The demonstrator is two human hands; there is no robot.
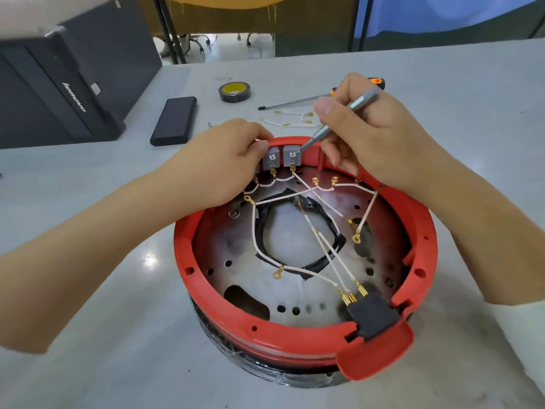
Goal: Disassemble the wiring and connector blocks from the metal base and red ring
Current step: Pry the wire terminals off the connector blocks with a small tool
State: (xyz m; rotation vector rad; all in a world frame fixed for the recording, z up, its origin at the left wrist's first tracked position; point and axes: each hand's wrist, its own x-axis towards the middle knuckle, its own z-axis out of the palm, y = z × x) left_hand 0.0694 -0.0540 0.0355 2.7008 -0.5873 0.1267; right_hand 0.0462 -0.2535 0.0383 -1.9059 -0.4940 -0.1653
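A red ring (265,329) sits on a round metal base (236,261) in the middle of the table. White wires (324,249) with gold terminals cross the base to a black connector block (373,315) at the near right. Grey connector blocks (292,156) stand at the ring's far rim. My left hand (224,163) pinches the leftmost grey block against the rim. My right hand (371,134) holds a silver screwdriver (362,100) with its tip on the right grey block's screw.
Behind the ring lie loose white wires (295,121), a second screwdriver with an orange and black handle (295,101), a roll of black tape (234,92) and a black rectangular case (175,121). A black computer tower (59,93) lies at the far left.
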